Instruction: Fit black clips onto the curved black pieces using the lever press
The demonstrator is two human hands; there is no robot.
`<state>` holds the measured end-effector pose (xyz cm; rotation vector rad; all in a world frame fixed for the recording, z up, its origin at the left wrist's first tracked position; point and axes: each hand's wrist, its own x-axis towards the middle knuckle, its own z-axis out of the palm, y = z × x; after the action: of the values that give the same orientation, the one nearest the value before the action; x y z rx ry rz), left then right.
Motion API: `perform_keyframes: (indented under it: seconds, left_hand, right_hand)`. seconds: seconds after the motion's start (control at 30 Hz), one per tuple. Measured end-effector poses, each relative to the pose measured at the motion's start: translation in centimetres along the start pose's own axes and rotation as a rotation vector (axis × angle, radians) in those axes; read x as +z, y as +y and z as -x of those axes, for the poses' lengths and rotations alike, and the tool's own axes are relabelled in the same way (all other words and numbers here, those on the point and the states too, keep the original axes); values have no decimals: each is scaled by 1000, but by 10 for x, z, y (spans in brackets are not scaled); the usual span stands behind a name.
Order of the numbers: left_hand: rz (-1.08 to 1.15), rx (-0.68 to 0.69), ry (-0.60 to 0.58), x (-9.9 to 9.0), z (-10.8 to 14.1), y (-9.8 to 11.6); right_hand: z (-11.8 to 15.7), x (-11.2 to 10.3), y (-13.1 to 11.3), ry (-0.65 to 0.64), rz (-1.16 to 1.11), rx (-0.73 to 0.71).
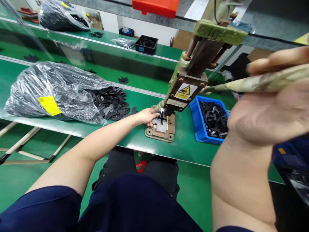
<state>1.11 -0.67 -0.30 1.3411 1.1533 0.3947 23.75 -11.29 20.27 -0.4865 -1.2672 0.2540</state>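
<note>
Press (183, 87) on the green tabletop (188, 138); our left hand (147, 116) pinches a dark curved part (156, 120) over its base (171, 129). Our right hand (272, 96), blurred, grasps the lever (224, 86), toward two o'clock from that base. Clear bag (53, 90) with loose black curved pieces (116, 103) at its mouth: ten o'clock. Blue bin (199, 127), filled with black parts (213, 117): three o'clock.

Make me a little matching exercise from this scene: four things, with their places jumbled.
1. Left hand
2. Right hand
3. Blue bin
4. Front plastic bag

A. On the green bench, right of the press
B. Around the lever
C. On the bench, left of the press
D. At the press's base, pinching a dark part

Pairs: 1-D, 2-B, 3-A, 4-C
</note>
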Motion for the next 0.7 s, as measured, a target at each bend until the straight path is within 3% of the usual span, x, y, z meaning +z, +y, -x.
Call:
perform_keyframes:
  seconds: [0.13,0.27,0.33,0.47,0.6,0.7]
  left_hand:
    - [21,-25,-36,1,1,-1]
    - [119,-4,-63,-3,6,-5]
    - [160,17,-56,-6,13,-7]
    - [196,103,-39,-12,43,-5]
    - [207,227,-101,-7,88,5]
    - [198,286,-142,6,116,11]
  right_hand:
    - [6,11,-4,-73,165,-125]
    - [55,-13,9,99,262,-135]
    - [87,-34,23,154,361,-27]
    - [155,-57,50,46,407,341]
    - [208,-35,59,-124,363,546]
    - [227,-6,56,-216,301,603]
